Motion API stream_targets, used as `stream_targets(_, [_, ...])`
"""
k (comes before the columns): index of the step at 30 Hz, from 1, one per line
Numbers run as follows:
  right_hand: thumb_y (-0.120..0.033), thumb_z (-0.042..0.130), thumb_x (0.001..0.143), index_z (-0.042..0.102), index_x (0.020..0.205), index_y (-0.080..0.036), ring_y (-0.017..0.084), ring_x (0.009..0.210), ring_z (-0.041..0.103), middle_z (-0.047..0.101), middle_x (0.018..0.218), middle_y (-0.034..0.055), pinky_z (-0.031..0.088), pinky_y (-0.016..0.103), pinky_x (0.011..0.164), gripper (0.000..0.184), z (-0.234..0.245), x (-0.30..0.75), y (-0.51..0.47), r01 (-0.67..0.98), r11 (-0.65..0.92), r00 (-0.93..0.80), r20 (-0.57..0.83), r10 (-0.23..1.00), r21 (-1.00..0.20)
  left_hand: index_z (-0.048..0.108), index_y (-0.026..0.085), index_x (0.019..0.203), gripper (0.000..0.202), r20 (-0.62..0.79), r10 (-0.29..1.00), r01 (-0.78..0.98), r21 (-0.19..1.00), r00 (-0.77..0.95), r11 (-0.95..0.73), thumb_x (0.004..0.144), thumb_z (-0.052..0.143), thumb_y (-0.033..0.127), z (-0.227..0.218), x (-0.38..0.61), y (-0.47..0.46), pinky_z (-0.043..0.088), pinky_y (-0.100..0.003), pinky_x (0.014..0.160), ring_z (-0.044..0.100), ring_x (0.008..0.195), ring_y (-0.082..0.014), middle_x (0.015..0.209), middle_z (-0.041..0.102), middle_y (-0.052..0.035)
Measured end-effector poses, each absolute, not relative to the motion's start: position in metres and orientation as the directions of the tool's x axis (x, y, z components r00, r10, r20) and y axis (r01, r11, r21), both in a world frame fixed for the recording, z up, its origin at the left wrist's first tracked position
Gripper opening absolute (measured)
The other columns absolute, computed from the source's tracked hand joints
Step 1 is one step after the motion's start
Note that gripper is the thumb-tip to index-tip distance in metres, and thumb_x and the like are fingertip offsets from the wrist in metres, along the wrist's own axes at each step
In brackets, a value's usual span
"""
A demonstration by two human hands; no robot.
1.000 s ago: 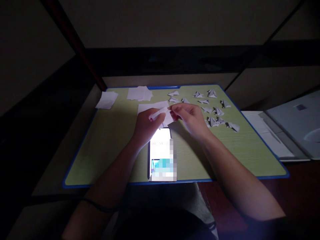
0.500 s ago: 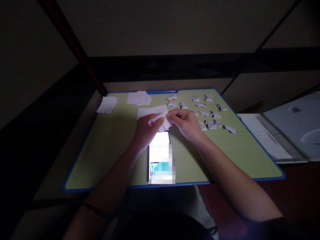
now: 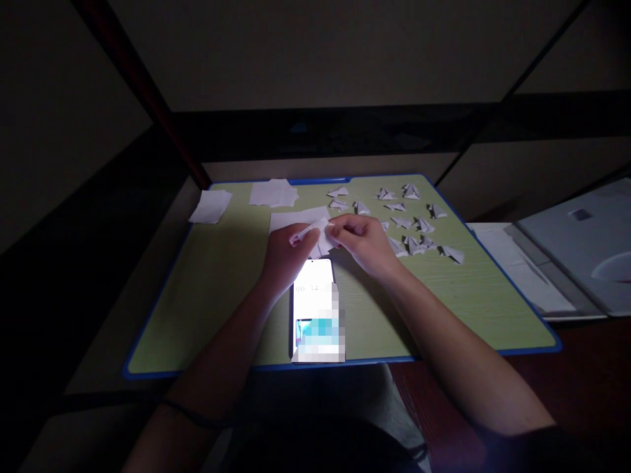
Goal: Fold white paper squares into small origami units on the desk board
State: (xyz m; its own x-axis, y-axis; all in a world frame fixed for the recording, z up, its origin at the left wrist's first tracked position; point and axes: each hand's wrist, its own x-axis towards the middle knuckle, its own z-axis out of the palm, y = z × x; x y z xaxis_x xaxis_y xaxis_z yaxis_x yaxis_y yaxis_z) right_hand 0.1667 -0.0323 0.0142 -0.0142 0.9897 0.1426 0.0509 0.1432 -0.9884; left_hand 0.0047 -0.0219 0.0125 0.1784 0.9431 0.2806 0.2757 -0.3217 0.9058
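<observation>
Between both hands is a partly folded piece of white paper [image 3: 323, 244], held just above the far end of a lit phone [image 3: 315, 302]. My left hand [image 3: 288, 253] grips its left side, the thumb pressed on top. From the right, my right hand [image 3: 362, 240] pinches the same paper between thumb and forefinger. Behind the hands lies a flat white sheet [image 3: 296, 217], partly covered by them. Several small folded paper shapes [image 3: 411, 244] are spread to the right of my right hand; a few are partly hidden by it.
The green table [image 3: 207, 315] has a blue rim. At its back left lie a stack of paper pieces [image 3: 211, 206] and another pile of sheets [image 3: 273, 193]. A grey-white box-like object [image 3: 582, 243] stands beyond the right edge. A wall rises close behind.
Hands and paper stay in nearly the same place over the phone. My fingers have shifted only slightly on the paper, and the view has moved a touch.
</observation>
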Motion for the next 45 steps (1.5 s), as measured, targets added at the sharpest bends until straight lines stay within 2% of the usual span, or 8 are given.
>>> stream_targets(10, [-0.032,0.067,0.072,0.069,0.072,-0.015,0.011,0.054,0.047,0.057,0.057,-0.0023,0.032,0.029,0.055,0.017,0.011,0.166,-0.03,0.067,0.171,0.022,0.173,0.985,-0.983,0.056,0.019,0.06,0.022,0.316,0.93,0.286,0.888,0.187,-0.36,0.079,0.059,0.031,0.01,0.005,-0.021,0.036,-0.024,0.045,0.049,0.049,-0.0101,0.052,0.054,0.0027])
stream_targets(21, [-0.031,0.069,0.074,0.065,0.071,-0.016,0.01,0.054,0.045,0.052,0.057,-0.0036,0.031,0.028,0.054,0.016,0.008,0.166,-0.03,0.066,0.197,-0.006,0.197,0.98,-0.978,0.067,0.017,0.075,0.009,0.411,0.901,0.328,0.84,0.137,-0.433,0.082,0.062,0.021,0.003,0.007,-0.02,0.041,-0.02,0.049,0.054,0.055,-0.0092,0.062,0.065,0.002])
stream_targets(26, [-0.031,0.07,0.072,0.064,0.071,-0.017,0.01,0.053,0.043,0.05,0.056,-0.0046,0.031,0.028,0.053,0.016,0.007,0.169,-0.027,0.097,0.192,0.024,0.195,0.98,-0.977,0.069,0.019,0.106,0.022,0.663,0.732,0.373,0.646,0.159,-0.666,0.085,0.064,0.017,-0.004,0.003,-0.016,0.052,-0.02,0.062,0.064,0.078,-0.0107,0.1,0.07,-0.0034])
stream_targets(29, [-0.03,0.068,0.072,0.063,0.07,-0.017,0.009,0.054,0.043,0.052,0.058,-0.0039,0.03,0.027,0.053,0.014,0.009,0.17,-0.028,0.132,0.189,0.001,0.191,0.982,-0.973,0.07,0.021,0.108,0.022,0.757,0.602,0.405,0.483,0.254,-0.777,0.089,0.061,0.014,-0.006,-0.001,-0.013,0.053,-0.022,0.067,0.063,0.084,-0.0119,0.101,0.065,-0.0043])
stream_targets(32, [-0.029,0.066,0.071,0.061,0.07,-0.017,0.009,0.054,0.046,0.054,0.059,-0.003,0.032,0.026,0.052,0.013,0.01,0.168,-0.03,0.113,0.182,-0.015,0.182,0.983,-0.977,0.07,0.022,0.108,0.024,0.763,0.579,0.423,0.442,0.286,-0.791,0.089,0.061,0.011,-0.007,-0.002,-0.012,0.053,-0.022,0.066,0.063,0.086,-0.0123,0.101,0.063,-0.0038])
stream_targets(35, [-0.028,0.066,0.071,0.06,0.072,-0.017,0.009,0.051,0.044,0.052,0.056,-0.0042,0.03,0.025,0.049,0.012,0.011,0.167,-0.031,0.089,0.162,-0.022,0.161,0.987,-0.983,0.071,0.021,0.106,0.024,0.749,0.604,0.408,0.478,0.272,-0.778,0.087,0.062,0.01,-0.007,-0.001,-0.013,0.053,-0.021,0.065,0.064,0.085,-0.0119,0.102,0.065,-0.0041])
stream_targets(41, [-0.029,0.069,0.073,0.061,0.072,-0.017,0.009,0.053,0.047,0.054,0.058,-0.0033,0.033,0.025,0.051,0.014,0.012,0.169,-0.032,0.076,0.197,-0.05,0.194,0.98,-0.977,0.071,0.016,0.091,0.011,0.509,0.848,0.302,0.793,0.149,-0.529,0.084,0.063,0.016,-0.003,0.005,-0.016,0.05,-0.021,0.058,0.062,0.066,-0.0099,0.08,0.072,-0.0014])
stream_targets(45, [-0.027,0.069,0.074,0.061,0.073,-0.017,0.009,0.053,0.046,0.052,0.059,-0.0039,0.033,0.025,0.05,0.013,0.01,0.168,-0.031,0.062,0.222,-0.062,0.218,0.974,-0.973,0.068,0.016,0.077,0.006,0.449,0.882,0.285,0.834,0.146,-0.472,0.08,0.063,0.017,0.002,0.006,-0.017,0.048,-0.022,0.057,0.061,0.063,-0.0101,0.073,0.071,-0.0012])
